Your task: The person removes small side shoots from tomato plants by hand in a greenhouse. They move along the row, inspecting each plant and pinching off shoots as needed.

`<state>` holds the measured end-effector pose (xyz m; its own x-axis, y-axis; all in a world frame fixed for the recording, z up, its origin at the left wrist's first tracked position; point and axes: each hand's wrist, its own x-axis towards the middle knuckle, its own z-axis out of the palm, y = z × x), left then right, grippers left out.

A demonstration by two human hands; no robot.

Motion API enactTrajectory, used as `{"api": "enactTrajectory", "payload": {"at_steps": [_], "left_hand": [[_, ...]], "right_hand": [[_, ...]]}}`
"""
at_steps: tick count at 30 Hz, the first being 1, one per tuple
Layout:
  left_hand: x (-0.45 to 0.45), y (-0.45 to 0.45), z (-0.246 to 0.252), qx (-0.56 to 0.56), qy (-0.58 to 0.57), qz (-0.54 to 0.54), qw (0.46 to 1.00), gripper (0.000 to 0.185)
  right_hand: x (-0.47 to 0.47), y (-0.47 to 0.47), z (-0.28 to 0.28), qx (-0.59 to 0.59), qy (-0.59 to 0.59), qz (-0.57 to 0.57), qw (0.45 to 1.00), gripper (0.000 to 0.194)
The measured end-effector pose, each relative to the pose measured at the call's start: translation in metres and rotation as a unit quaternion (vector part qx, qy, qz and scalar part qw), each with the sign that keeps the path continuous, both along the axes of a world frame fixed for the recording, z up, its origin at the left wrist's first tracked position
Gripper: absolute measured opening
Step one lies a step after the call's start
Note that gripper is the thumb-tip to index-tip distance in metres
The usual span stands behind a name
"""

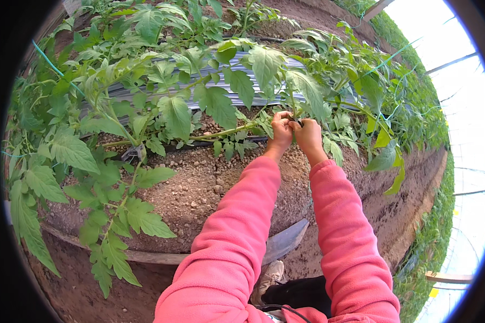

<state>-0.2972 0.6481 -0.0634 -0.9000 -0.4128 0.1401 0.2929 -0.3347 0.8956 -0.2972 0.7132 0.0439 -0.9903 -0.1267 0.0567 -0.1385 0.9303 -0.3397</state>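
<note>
My left hand and my right hand meet at the lower stem of a tomato plant. Thumbs and fingertips of both pinch a small dark piece against the stem. My fingers cover most of it, so its kind is unclear. Leaves hang just above my knuckles. Left of my hands, a thick tomato stem lies nearly flat above the soil. Farther left, a greyish plastic clip sits where another stem bends.
Pebbly soil forms the raised bed, with a black drip hose along it. Striped grey plastic sheeting lies behind the leaves. Teal strings run up from plants. A grey board edges the bed near my shoe.
</note>
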Motion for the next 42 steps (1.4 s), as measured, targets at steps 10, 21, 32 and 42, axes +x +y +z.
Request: {"api": "enactTrajectory", "payload": {"at_steps": [10, 21, 32, 42], "left_hand": [[0.0, -0.004, 0.003, -0.126, 0.025, 0.075, 0.989, 0.013], [-0.005, -0.005, -0.002, -0.063, 0.032, 0.04, 0.997, 0.013], [0.002, -0.013, 0.001, -0.146, 0.015, 0.025, 0.989, 0.016], [0.056, -0.02, 0.091, -0.224, -0.09, 0.129, 0.962, 0.022]], "right_hand": [[0.006, -0.001, -0.013, -0.083, 0.011, -0.013, 0.996, 0.032], [0.011, -0.013, -0.03, -0.116, 0.082, -0.081, 0.987, 0.037], [0.023, -0.019, -0.005, -0.107, -0.01, -0.115, 0.987, 0.061], [0.072, 0.037, 0.119, -0.183, -0.005, 0.184, 0.966, 0.027]]}}
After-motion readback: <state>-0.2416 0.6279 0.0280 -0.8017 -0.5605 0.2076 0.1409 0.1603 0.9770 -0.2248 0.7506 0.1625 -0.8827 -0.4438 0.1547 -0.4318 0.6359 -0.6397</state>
